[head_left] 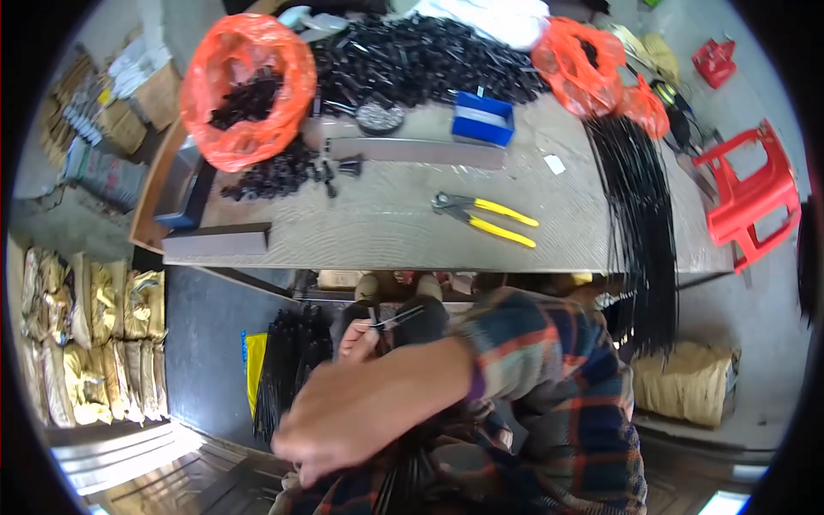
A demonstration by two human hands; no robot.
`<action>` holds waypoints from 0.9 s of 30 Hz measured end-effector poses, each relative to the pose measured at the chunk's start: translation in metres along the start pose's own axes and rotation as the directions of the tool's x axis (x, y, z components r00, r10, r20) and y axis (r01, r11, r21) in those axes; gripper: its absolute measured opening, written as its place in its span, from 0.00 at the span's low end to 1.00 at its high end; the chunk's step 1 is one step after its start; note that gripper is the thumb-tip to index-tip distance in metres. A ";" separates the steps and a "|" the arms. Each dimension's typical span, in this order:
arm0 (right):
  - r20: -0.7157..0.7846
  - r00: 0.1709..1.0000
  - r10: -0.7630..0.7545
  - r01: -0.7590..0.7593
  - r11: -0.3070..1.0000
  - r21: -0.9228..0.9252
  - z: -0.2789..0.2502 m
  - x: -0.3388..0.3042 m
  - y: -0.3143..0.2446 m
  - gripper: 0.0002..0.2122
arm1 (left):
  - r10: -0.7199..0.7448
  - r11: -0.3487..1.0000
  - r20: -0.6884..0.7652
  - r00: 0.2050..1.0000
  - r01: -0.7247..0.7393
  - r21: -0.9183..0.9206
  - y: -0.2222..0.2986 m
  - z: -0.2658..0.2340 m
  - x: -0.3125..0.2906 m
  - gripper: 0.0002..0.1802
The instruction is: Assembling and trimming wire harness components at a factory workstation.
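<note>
My left hand (357, 343) is in front of the table edge, its fingers pinched on a thin wire-like strand (403, 317) with a small dark piece at the fingertips. The strand's pale ends stick out to the right. My right arm, in a plaid sleeve (532, 343), crosses in front of my body, and the right hand (339, 421) is below the left one. Motion smears that hand and its fingers are mostly hidden, so what they hold cannot be made out. Dark strands (403, 481) lie across my lap, close to it.
On the table (386, 227) are yellow-handled pliers (485, 219), a blue box (483, 129), heaped black parts (421, 56) and an orange-red bag (202, 112). Long black strands (635, 215) hang over its right edge. Another black bundle (296, 365) stands left; a red stool (760, 197) stands right.
</note>
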State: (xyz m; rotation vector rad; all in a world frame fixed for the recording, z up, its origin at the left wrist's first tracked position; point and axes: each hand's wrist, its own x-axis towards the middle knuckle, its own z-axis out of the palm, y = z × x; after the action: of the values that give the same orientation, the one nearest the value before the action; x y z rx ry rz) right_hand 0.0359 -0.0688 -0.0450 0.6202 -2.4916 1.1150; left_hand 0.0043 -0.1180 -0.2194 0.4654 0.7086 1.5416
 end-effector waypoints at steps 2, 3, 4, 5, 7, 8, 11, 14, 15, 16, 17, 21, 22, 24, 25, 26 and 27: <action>-0.335 0.941 0.040 -0.060 0.997 -0.050 -0.013 -0.022 0.013 0.16 | 0.040 0.999 -0.103 0.994 -0.039 0.010 0.013 0.009 -0.002 0.04; -0.456 0.890 0.019 -0.122 0.973 -0.196 -0.024 -0.052 0.028 0.13 | 0.022 1.000 -0.135 0.991 -0.021 0.007 0.009 0.009 0.001 0.04; -0.548 0.835 0.056 -0.211 0.951 -0.225 -0.042 -0.066 0.030 0.10 | 0.030 1.000 -0.203 0.979 -0.029 0.010 0.013 0.005 -0.006 0.04; -0.609 0.761 0.223 -0.347 0.933 -0.092 -0.048 -0.079 0.036 0.13 | -0.065 0.984 -0.123 0.990 0.043 -0.175 0.013 -0.012 -0.011 0.04; -0.656 0.641 0.397 -0.511 0.859 0.020 -0.051 -0.103 0.044 0.16 | -0.086 0.981 -0.110 0.990 0.064 -0.186 0.021 0.001 -0.015 0.05; -0.635 0.525 0.567 -0.509 0.807 0.300 -0.049 -0.111 0.048 0.19 | -0.106 0.978 -0.102 0.989 0.086 -0.190 0.023 0.006 -0.016 0.05; -0.537 0.390 0.748 -0.422 0.664 0.617 -0.042 -0.123 0.060 0.24 | -0.098 0.984 -0.083 0.992 0.084 -0.158 0.023 0.009 -0.016 0.04; -0.495 0.388 0.777 -0.363 0.623 0.693 -0.035 -0.124 0.063 0.26 | -0.091 0.987 -0.094 0.991 0.078 -0.139 0.022 0.011 -0.019 0.04; -0.476 0.390 0.788 -0.374 0.608 0.700 -0.034 -0.124 0.060 0.26 | -0.092 0.989 -0.100 0.991 0.079 -0.125 0.020 0.012 -0.020 0.04; -0.456 0.392 0.799 -0.384 0.593 0.708 -0.032 -0.125 0.060 0.26 | -0.098 0.988 -0.110 0.989 0.083 -0.129 0.019 0.013 -0.021 0.04; -0.425 0.395 0.815 -0.365 0.563 0.741 -0.031 -0.125 0.062 0.26 | -0.107 0.987 -0.093 0.990 0.094 -0.128 0.020 0.015 -0.021 0.04; -0.337 0.493 0.802 -0.358 0.540 0.762 -0.021 -0.121 0.064 0.23 | -0.107 0.989 -0.093 0.990 0.096 -0.115 0.024 0.022 -0.023 0.03; -0.325 0.494 0.807 -0.357 0.529 0.770 -0.019 -0.119 0.065 0.23 | -0.098 0.989 -0.094 0.991 0.087 -0.115 0.023 0.021 -0.024 0.03; -0.289 0.515 0.807 -0.389 0.520 0.760 -0.018 -0.114 0.063 0.19 | -0.092 0.991 -0.094 0.991 0.081 -0.110 0.023 0.019 -0.024 0.05; -0.242 0.525 0.816 -0.385 0.480 0.788 -0.019 -0.113 0.060 0.14 | -0.090 0.990 -0.099 0.991 0.078 -0.118 0.023 0.021 -0.025 0.05; -0.233 0.525 0.818 -0.386 0.473 0.792 -0.017 -0.114 0.061 0.14 | -0.089 0.989 -0.103 0.991 0.075 -0.125 0.023 0.022 -0.025 0.06; -0.210 0.540 0.815 -0.405 0.470 0.784 -0.017 -0.114 0.061 0.14 | -0.088 0.990 -0.093 0.992 0.076 -0.122 0.022 0.019 -0.026 0.07</action>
State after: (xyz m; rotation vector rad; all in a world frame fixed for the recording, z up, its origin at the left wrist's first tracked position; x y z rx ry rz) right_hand 0.1031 0.0085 -0.1252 -0.6028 -1.7101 2.1322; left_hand 0.0038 -0.1407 -0.1873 0.2700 0.6988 1.5275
